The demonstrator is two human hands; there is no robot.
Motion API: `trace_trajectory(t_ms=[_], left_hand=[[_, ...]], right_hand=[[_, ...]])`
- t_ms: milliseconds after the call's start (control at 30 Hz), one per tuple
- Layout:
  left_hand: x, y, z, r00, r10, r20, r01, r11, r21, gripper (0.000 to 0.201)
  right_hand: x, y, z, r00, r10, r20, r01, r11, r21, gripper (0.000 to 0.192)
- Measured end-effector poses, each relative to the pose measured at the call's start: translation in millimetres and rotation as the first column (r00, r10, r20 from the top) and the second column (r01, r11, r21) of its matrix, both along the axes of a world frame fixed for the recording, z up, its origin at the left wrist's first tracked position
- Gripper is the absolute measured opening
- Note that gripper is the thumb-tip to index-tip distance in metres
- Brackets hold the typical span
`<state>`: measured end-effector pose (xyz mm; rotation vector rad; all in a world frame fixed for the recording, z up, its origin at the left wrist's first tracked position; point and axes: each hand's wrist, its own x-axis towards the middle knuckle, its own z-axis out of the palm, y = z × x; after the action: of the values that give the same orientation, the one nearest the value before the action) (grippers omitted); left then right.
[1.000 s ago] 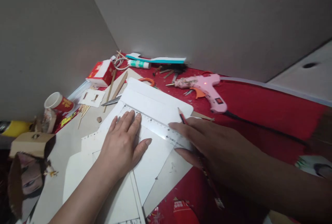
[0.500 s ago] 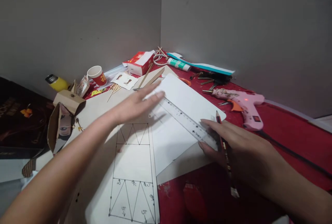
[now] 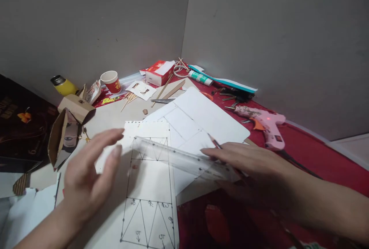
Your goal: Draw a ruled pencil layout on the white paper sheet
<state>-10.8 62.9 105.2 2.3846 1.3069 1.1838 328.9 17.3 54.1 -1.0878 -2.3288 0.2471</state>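
Note:
My right hand grips a clear ruler by its near right end, with a pencil tucked in the same hand. The ruler, blurred by motion, spans over the top of a drawn sheet marked with triangles and numbers. Beyond it lies a white sheet bearing pencil lines that form a rectangle. My left hand hovers beside the drawn sheet's left edge, fingers apart, holding nothing.
A pink hot glue gun lies on the red table cover at right. Toward the wall are a glue stick, a red box, a paper cup, skewers and a metal-tipped tool. Cardboard pieces stand at left.
My left hand has left the ruler and drawn back to the lower left. My right hand has lifted the ruler off the lined sheet and swung it left over the drawn sheet.

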Motion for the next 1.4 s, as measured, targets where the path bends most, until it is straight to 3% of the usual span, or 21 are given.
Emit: trace_trajectory(t_ms=[67, 133, 267, 400, 600, 1033, 1400], left_hand=[[-2, -10, -12.8, 0.942, -0.182, -0.282, 0.227, 0.964, 0.136, 0.043], [-2, -12, -26.5, 0.862, -0.241, -0.446, 0.346, 0.923, 0.170, 0.044], [1, -3, -49.9, 0.822, -0.173, -0.542, 0.320, 0.929, 0.188, 0.043], [2, 3, -61.9, 0.787, -0.120, -0.605, 0.283, 0.942, 0.181, 0.045], [2, 5, -66.4, 0.738, -0.092, -0.669, 0.266, 0.950, 0.163, 0.047], [7, 4, -65.7, 0.737, -0.132, -0.663, 0.277, 0.953, 0.119, 0.045], [11, 3, -62.4, 0.722, -0.108, -0.683, 0.248, 0.963, 0.110, 0.046]], right_hand=[[-10, 17, 3.9, 0.993, 0.094, 0.077, -0.092, 0.995, -0.032, 0.037], [-16, 33, 6.4, 0.978, 0.152, 0.140, -0.150, 0.988, -0.028, 0.035], [-15, 56, 3.4, 0.961, 0.199, 0.191, -0.205, 0.979, 0.008, 0.034], [-7, 68, -3.5, 0.957, 0.226, 0.183, -0.228, 0.974, -0.010, 0.032], [5, 76, -7.3, 0.951, 0.253, 0.179, -0.254, 0.967, -0.016, 0.033], [8, 75, -11.5, 0.958, 0.222, 0.180, -0.229, 0.973, 0.023, 0.030], [8, 68, -8.4, 0.966, 0.211, 0.151, -0.207, 0.978, -0.037, 0.039]])
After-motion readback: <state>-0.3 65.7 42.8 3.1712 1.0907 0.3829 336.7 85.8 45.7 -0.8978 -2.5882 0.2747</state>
